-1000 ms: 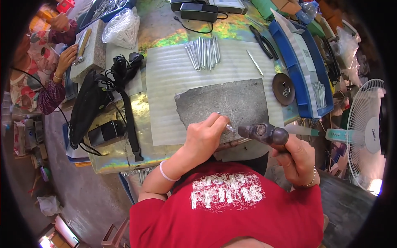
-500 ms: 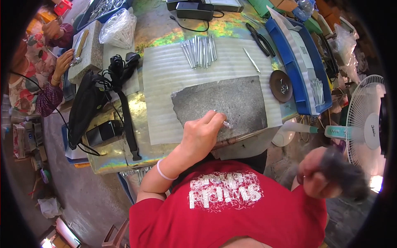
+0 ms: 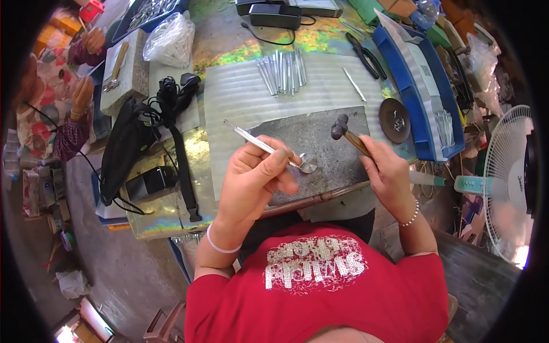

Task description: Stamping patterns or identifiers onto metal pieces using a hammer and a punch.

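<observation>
My left hand point(image 3: 257, 171) pinches a slim silver metal rod point(image 3: 251, 139) with a small bent tip, slanting above a dark stone slab point(image 3: 286, 131). By the rod's lower end is a small round shiny metal piece point(image 3: 309, 164); I cannot tell whether the two are joined. My right hand point(image 3: 386, 168) is wrapped round the wooden handle of a small hammer point(image 3: 341, 127), whose dark rounded head is over the slab's right part. Beyond the slab, several silver rods point(image 3: 283, 73) lie side by side on a white foam sheet point(image 3: 229, 86).
On the right are a single thin rod point(image 3: 354, 84), black-handled pliers point(image 3: 366, 55), a brown round dish point(image 3: 394, 120) with small metal bits, a blue bin point(image 3: 420, 103) and a fan point(image 3: 509, 183). A black bag with straps point(image 3: 123, 148) lies left. A co-worker's hand point(image 3: 83, 94) is beyond it.
My right hand has come in from the far right with the hammer, now over the slab. My left hand has lifted off the slab and turned, showing the rod.
</observation>
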A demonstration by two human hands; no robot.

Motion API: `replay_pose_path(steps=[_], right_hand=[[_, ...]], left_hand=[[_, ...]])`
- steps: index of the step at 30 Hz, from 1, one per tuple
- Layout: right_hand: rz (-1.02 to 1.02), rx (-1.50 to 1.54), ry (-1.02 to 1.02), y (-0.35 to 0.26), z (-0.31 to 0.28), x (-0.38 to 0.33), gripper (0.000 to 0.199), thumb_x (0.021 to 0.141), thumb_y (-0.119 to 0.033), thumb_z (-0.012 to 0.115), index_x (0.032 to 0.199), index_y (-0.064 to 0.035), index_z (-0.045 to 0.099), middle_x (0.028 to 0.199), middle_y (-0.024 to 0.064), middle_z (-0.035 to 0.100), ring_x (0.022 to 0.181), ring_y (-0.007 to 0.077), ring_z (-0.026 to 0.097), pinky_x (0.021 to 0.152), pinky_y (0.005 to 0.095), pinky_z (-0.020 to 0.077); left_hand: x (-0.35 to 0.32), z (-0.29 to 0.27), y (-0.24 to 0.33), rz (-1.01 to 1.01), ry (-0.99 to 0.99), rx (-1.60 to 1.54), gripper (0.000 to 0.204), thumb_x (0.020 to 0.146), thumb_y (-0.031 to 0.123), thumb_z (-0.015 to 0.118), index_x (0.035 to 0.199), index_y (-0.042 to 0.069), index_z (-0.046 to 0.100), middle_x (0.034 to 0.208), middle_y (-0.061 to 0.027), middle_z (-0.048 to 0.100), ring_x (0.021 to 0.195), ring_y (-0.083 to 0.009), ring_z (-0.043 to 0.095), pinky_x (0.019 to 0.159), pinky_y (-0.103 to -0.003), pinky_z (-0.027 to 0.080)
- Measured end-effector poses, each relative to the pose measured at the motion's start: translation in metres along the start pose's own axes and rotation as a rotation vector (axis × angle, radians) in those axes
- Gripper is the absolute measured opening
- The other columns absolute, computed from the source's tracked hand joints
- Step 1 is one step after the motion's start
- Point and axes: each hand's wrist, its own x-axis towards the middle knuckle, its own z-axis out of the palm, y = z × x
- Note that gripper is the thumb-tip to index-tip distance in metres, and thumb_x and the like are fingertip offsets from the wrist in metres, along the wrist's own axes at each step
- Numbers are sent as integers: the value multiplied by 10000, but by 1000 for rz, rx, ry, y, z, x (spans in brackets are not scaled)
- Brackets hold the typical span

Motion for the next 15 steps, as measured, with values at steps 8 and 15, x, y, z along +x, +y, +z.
replay_pose_path(steps=[8,15], right_hand=[[-38,-35,-57,27,11,36,268,809,-104,600,1060,-27,544,888,166,575,839,333,573,692,418,462],[171,-157,-94,132,57,146,304,776,-180,606,989,10,503,894,208,614,861,375,599,736,455,476]], left_hand=[[8,-6,6,-50,45,-16,166,899,88,566,1042,19,516,850,-112,633,587,-136,627,513,-214,524],[6,2,1,14,132,351,130,920,86,527,1026,12,508,852,-113,637,613,-137,614,541,-223,496]])
